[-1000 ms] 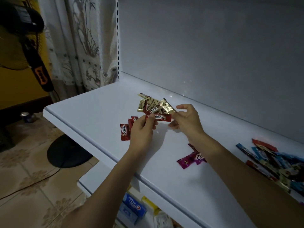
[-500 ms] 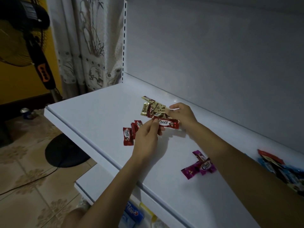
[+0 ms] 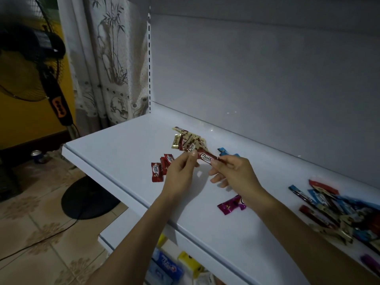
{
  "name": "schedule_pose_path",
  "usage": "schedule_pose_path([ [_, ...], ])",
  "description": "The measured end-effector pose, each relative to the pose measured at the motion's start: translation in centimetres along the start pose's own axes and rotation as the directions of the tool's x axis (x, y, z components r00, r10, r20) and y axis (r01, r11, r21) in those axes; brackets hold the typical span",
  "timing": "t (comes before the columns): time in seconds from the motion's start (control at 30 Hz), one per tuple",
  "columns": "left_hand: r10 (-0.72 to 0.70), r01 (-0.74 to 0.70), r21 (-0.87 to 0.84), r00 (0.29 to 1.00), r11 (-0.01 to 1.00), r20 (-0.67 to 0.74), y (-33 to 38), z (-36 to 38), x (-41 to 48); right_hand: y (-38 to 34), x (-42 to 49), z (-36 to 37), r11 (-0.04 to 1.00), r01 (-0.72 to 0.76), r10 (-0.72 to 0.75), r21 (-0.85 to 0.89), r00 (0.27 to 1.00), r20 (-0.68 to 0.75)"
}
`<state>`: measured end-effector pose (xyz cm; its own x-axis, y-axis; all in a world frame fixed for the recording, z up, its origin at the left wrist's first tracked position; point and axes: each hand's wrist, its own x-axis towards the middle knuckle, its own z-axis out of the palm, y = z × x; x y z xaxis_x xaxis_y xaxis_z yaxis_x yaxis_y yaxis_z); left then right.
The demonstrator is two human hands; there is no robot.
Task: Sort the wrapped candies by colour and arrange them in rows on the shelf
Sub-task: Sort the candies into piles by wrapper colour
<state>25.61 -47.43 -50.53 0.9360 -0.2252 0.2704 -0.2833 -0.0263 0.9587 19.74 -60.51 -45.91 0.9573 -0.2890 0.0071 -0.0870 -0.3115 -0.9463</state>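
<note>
Red candy pinched between left hand and right hand.

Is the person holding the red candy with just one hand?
No, the left hand pinches one end of the red candy and the right hand pinches the other end.

The shelf is smooth, white-painted, with a soft sheen. The red candy at centre wears glossy plastic film; the gold candies above it look like metallic foil. Upper left, the curtain is matt printed cloth. Lower left, the floor tiles look glazed and patterned.
</note>
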Motion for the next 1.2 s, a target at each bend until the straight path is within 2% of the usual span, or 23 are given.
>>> schedule_pose_path([
  [0.1,-0.059,0.058,-0.02,0.998,0.998,-0.032,0.4,0.2,-0.2,0.1,-0.2,-0.1,0.996,-0.048,0.049,0.069,0.999,-0.018],
  [0.2,0.023,-0.022,-0.012,0.999,1.0,0.039,0.2,0.2,-0.2,0.3,-0.4,0.1,0.997,-0.044,0.043,0.057,0.999,0.021],
  [0.27,0.047,-0.047,0.003,0.998,0.999,0.039,-0.2,0.2,-0.1,0.2,-0.6,0.2,0.998,-0.033,0.032,0.06,0.999,0.028],
  [0.4,-0.027,0.027,-0.003,0.994,1.0,-0.106,-0.3,0.3,-0.1,0.3,0.3,0.5,0.996,-0.057,0.066,0.067,0.99,-0.128],
  [0.47,-0.076,0.054,-0.107,0.974,0.993,-0.213,0.3,0.0,0.0,0.5,1.0,0.8,0.994,-0.089,0.097,0.061,0.983,-0.155],
  [0.57,-0.223,0.102,-0.354,0.921,0.93,-0.32,2.3,-1.6,0.6,0.7,1.7,2.8,0.991,-0.136,0.136,0.015,0.99,-0.038],
  [0.67,-0.332,0.119,-0.531,0.885,0.839,-0.325,3.4,-4.1,0.2,0.8,2.7,5.7,0.989,-0.148,0.149,-0.026,0.988,0.036],
  [0.83,-0.409,0.172,-0.602,0.868,0.78,-0.282,2.4,-7.1,-1.8,0.9,4.2,8.0,0.975,-0.088,0.088,-0.205,0.996,-0.008],
  [0.9,-0.48,0.192,-0.709,0.846,0.679,-0.231,2.3,-7.3,-2.3,0.7,4.0,7.8,0.979,-0.101,0.092,-0.175,0.994,-0.061],
  [0.97,-0.554,0.175,-0.861,0.821,0.477,-0.14,2.5,-6.9,-2.7,0.2,3.0,7.3,0.99,-0.085,0.076,-0.117,0.994,-0.077],
  [1.03,-0.577,0.173,-0.93,0.816,0.325,-0.05,2.6,-6.0,-2.7,-0.5,0.8,6.5,0.999,-0.018,0.017,-0.051,1.0,-0.022],
  [1.1,-0.579,0.199,-0.946,0.815,0.256,0.015,2.5,-4.7,-2.4,-1.4,-2.3,5.9,1.0,0.025,-0.024,-0.008,0.995,0.096],
  [1.2,-0.576,0.231,-0.94,0.816,0.251,0.047,2.9,-2.5,-2.2,-1.9,-5.8,5.3,0.999,0.019,-0.012,-0.03,0.979,0.205],
])
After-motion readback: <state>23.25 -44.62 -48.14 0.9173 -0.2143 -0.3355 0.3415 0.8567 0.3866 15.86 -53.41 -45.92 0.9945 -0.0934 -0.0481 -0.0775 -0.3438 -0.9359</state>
